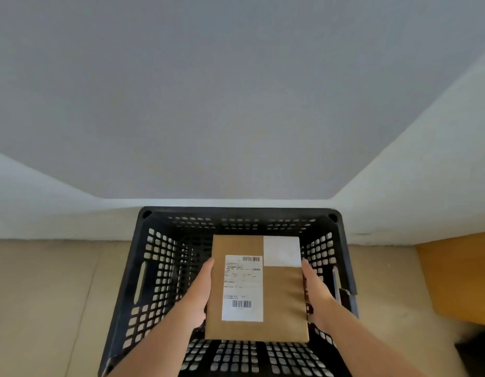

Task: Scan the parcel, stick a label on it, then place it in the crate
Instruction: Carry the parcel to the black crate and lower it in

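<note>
One black slotted crate (157, 268) stands on the tan floor (45, 295) against a white wall (235, 104), and one brown cardboard parcel (279, 300) is held flat, face up, within the crate's open top. I cannot tell whether the parcel rests on the crate's bottom or is clear of it. The parcel carries two white labels: one printed shipping label (242, 288) with two barcodes, left of the middle, and one blank white label (282, 251) at the far right corner.

Two hands grip the parcel from opposite sides. The left hand (200, 292) lies flat along the left edge, fingers straight and together, pointing to the far side. The right hand (316, 292) presses against the right edge in the same way, fingers extended and close together. Both forearms reach in over the crate's near rim.

At the right, near the wall, one orange-brown wooden piece of furniture (461, 276) shows partly.
</note>
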